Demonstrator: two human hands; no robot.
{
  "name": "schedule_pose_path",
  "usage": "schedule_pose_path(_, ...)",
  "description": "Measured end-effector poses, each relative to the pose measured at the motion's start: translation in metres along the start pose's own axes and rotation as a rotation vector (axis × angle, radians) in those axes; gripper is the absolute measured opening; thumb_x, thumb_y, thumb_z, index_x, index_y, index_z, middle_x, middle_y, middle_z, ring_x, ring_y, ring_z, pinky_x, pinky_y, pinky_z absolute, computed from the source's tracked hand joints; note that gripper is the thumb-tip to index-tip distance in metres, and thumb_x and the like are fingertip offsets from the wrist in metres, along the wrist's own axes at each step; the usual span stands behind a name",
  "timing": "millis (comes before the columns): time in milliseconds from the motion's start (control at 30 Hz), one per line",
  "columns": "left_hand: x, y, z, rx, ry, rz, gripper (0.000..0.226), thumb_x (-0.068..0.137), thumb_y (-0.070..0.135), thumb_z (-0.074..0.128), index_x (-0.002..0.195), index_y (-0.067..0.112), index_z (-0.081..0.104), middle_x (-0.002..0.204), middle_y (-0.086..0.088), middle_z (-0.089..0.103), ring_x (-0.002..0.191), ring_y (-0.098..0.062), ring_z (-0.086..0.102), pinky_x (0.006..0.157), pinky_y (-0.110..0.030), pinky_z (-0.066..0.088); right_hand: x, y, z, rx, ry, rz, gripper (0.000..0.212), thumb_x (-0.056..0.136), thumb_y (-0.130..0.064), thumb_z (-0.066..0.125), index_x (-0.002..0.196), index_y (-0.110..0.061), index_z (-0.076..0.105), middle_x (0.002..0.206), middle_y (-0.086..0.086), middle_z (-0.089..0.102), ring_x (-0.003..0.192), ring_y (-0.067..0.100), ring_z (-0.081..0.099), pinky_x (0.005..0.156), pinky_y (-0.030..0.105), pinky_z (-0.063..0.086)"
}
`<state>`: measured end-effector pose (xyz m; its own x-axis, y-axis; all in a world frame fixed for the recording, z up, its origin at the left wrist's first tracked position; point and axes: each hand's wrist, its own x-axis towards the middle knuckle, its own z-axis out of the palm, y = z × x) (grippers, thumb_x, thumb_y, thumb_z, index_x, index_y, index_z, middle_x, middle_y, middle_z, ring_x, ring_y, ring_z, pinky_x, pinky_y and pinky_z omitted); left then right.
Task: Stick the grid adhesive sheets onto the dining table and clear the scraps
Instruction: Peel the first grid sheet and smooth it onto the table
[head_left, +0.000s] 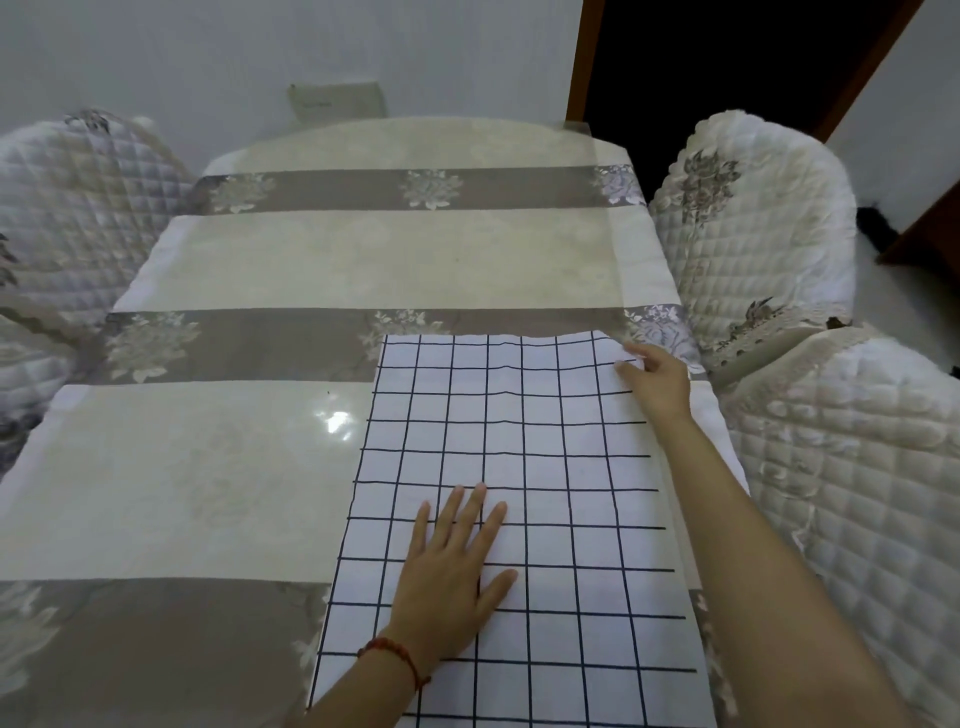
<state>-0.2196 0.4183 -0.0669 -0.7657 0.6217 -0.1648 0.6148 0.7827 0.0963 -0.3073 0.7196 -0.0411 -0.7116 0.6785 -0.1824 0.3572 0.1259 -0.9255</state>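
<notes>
L hand (451, 566) flat, fingers spread, palm down; R hand (655, 382) w/ arm extended fwd, fingertips pinching.

a home dining room. the table (322, 260) wears a striped floral cloth under a clear cover, with quilted, lace-trimmed chairs (753, 218) close on both sides of it. beyond the table stand a plain wall and a wooden door frame (584, 57).

Bare tabletop (208, 467) left; padded chairs (841, 493) crowd right.
</notes>
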Motion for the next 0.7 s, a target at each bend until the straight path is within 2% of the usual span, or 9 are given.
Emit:
schedule_pose_path(100, 0.001, 0.001, -0.001, 0.001, -0.007, -0.003, 0.062, 0.09, 0.059, 0.023, 0.141, 0.025, 0.036, 0.148, -0.003, 0.038, 0.137, -0.026, 0.033, 0.11, -0.042, 0.008, 0.012, -0.005, 0.001, -0.001, -0.062, -0.032, 0.03, 0.083, -0.002, 0.061, 0.113, -0.001, 0.064, 0.123, 0.015, 0.062, 0.12, 0.025, 0.055, 0.105, 0.034, 0.041)
schedule_pose_path(167, 0.001, 0.001, -0.002, -0.003, -0.01, -0.007, 0.062, 0.091, 0.059, 0.023, 0.141, 0.025, 0.036, 0.149, -0.003, 0.038, 0.137, -0.026, 0.033, 0.109, -0.042, 0.009, 0.018, -0.007, 0.001, -0.07, -0.013, -0.062, 0.034, 0.084, 0.001, 0.057, 0.117, -0.001, 0.062, 0.129, 0.015, 0.058, 0.124, 0.027, 0.052, 0.106, 0.036, 0.04)
schedule_pose_path(267, 0.0, 0.001, -0.002, -0.008, -0.011, -0.007, 0.062, 0.091, 0.059, 0.021, 0.141, 0.025, 0.035, 0.148, -0.003, 0.038, 0.136, -0.026, 0.035, 0.109, -0.043, 0.011, 0.014, -0.005, 0.0, -0.426, 0.179, -0.169, 0.041, 0.084, -0.002, 0.05, 0.125, -0.006, 0.056, 0.149, 0.01, 0.036, 0.137, 0.029, 0.034, 0.108, 0.045, 0.035)
schedule_pose_path(300, 0.0, 0.001, -0.002, -0.008, -0.009, -0.007, 0.062, 0.091, 0.059, 0.02, 0.141, 0.025, 0.035, 0.148, -0.003, 0.038, 0.137, -0.026, 0.034, 0.109, -0.043, 0.011, 0.009, -0.005, 0.002, -0.517, 0.187, -0.231, 0.041, 0.085, -0.006, 0.051, 0.126, -0.008, 0.054, 0.152, 0.01, 0.031, 0.139, 0.029, 0.03, 0.109, 0.046, 0.032)
schedule_pose_path(367, 0.0, 0.001, -0.002, -0.003, -0.004, -0.005, 0.062, 0.091, 0.059, 0.021, 0.141, 0.025, 0.035, 0.148, -0.003, 0.038, 0.137, -0.027, 0.034, 0.109, -0.043, 0.01, -0.008, -0.002, 0.015, -0.607, 0.078, -0.394, 0.038, 0.089, -0.012, 0.052, 0.126, -0.006, 0.053, 0.15, 0.014, 0.033, 0.138, 0.031, 0.03, 0.111, 0.043, 0.027)
schedule_pose_path(433, 0.001, 0.001, -0.002, 0.006, -0.004, -0.004, 0.062, 0.091, 0.059, 0.023, 0.141, 0.025, 0.036, 0.148, -0.004, 0.039, 0.136, -0.027, 0.035, 0.109, -0.042, 0.01, -0.029, 0.006, 0.031, -0.663, -0.128, -0.533, 0.041, 0.093, -0.02, 0.05, 0.131, -0.007, 0.05, 0.149, 0.014, 0.036, 0.138, 0.03, 0.031, 0.113, 0.039, 0.023)
schedule_pose_path(533, 0.001, 0.002, -0.003, 0.009, -0.015, -0.011, 0.062, 0.091, 0.059, 0.023, 0.14, 0.025, 0.036, 0.148, -0.003, 0.039, 0.136, -0.026, 0.035, 0.108, -0.042, 0.01, -0.047, 0.024, 0.048, -0.88, -0.37, -0.65, 0.049, 0.098, -0.036, 0.037, 0.143, -0.018, 0.034, 0.156, 0.002, 0.022, 0.145, 0.019, 0.015, 0.118, 0.036, 0.007)
schedule_pose_path(600, 0.001, 0.001, -0.004, 0.008, -0.022, -0.011, 0.062, 0.091, 0.059, 0.02, 0.14, 0.025, 0.037, 0.147, -0.003, 0.04, 0.136, -0.026, 0.036, 0.108, -0.043, 0.011, -0.039, 0.028, 0.047, -0.943, -0.363, -0.625, 0.051, 0.098, -0.041, 0.031, 0.145, -0.023, 0.026, 0.158, -0.002, 0.016, 0.146, 0.016, 0.008, 0.118, 0.035, 0.002)
schedule_pose_path(700, 0.0, 0.001, -0.005, 0.004, -0.024, -0.007, 0.062, 0.092, 0.058, 0.019, 0.14, 0.024, 0.037, 0.147, -0.005, 0.04, 0.136, -0.027, 0.036, 0.108, -0.043, 0.011, -0.019, 0.026, 0.034, -1.007, -0.281, -0.472, 0.054, 0.097, -0.044, 0.026, 0.147, -0.025, 0.018, 0.159, -0.001, 0.008, 0.147, 0.018, 0.003, 0.118, 0.04, 0.001)
